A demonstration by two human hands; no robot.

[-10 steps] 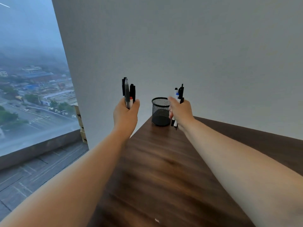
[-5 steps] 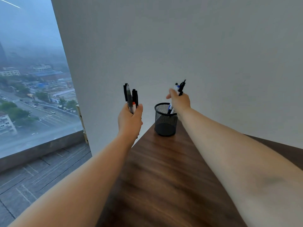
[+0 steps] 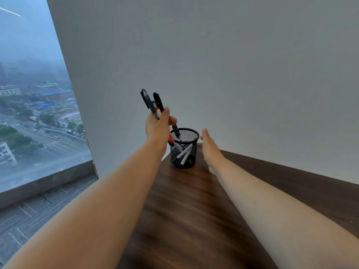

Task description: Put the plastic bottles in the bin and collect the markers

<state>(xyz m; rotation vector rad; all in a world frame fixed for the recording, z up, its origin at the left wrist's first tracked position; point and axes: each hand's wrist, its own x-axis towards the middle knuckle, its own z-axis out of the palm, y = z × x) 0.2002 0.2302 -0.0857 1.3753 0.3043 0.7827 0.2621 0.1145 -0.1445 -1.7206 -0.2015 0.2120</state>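
Bearing surface: dark wood desk (image 3: 184,210), running from near to the far wall.
Right hand (image 3: 210,152): fingers straight and empty, palm toward the cup's right side; I cannot tell whether it touches the mesh.
Cup: black mesh cup (image 3: 192,162), upright at the desk's far end, with white markers (image 3: 184,152) lying crossed inside.
Left hand (image 3: 157,129): fingers curled round a bunch of markers (image 3: 153,103), just left of and above the cup. Their lower ends tilt toward the rim, one black tip over the mouth, a red end outside the left wall.
Handling: the markers are likely light, stiff and smooth-barrelled, apt to slide against each other. Hold them round mid-barrel and loosen only once the ends are inside. The cup looks light and may tip, so the right hand could steady it.
Far: grey wall (image 3: 233,74); window (image 3: 29,113) at left.
Not in view: bottles, bin.
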